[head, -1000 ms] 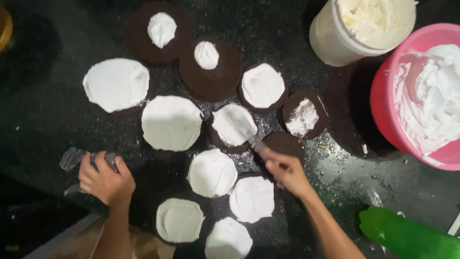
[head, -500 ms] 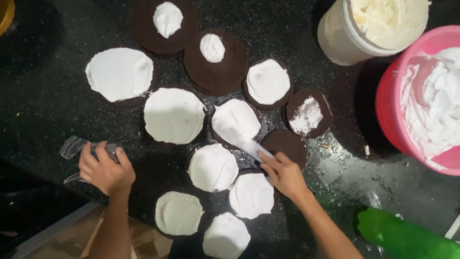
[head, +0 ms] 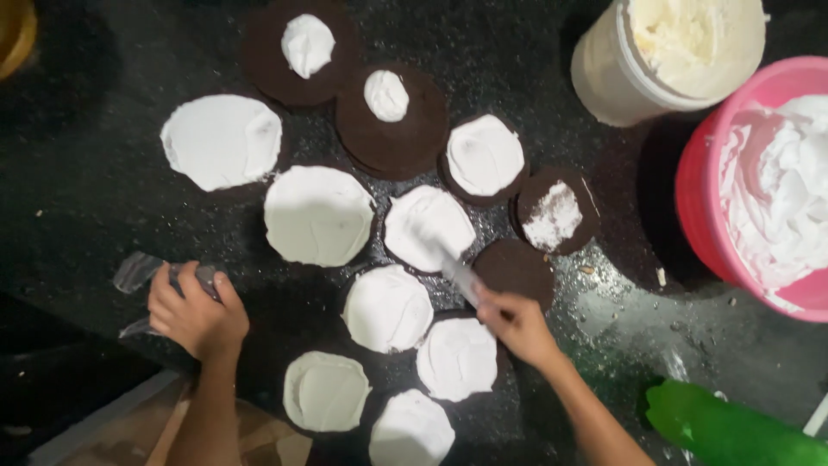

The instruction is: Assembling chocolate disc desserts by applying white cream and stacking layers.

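Plastic, a clear crumpled scrap [head: 138, 272], lies at the far left of the dark speckled worktop [head: 86, 198], and the left hand [head: 194, 315] rests on it with fingers curled shut over its edge. Just right of that hand sit round brown cake discs spread with white cream — a large one [head: 317, 214] near the middle, smaller ones [head: 388, 308] below it. Further right, the right hand [head: 517, 324] is clamped on the handle of a spatula [head: 455, 272], whose blade lies flat on a cream-covered disc [head: 429, 227] at the centre of the group. Beside it a bare brown disc [head: 516, 267] touches the hand. Beyond, at the upper right, stand a white tub of pale cream [head: 668, 56] and a pink bucket of white cream [head: 759, 181]; a green object [head: 724, 431] lies at the lower right.
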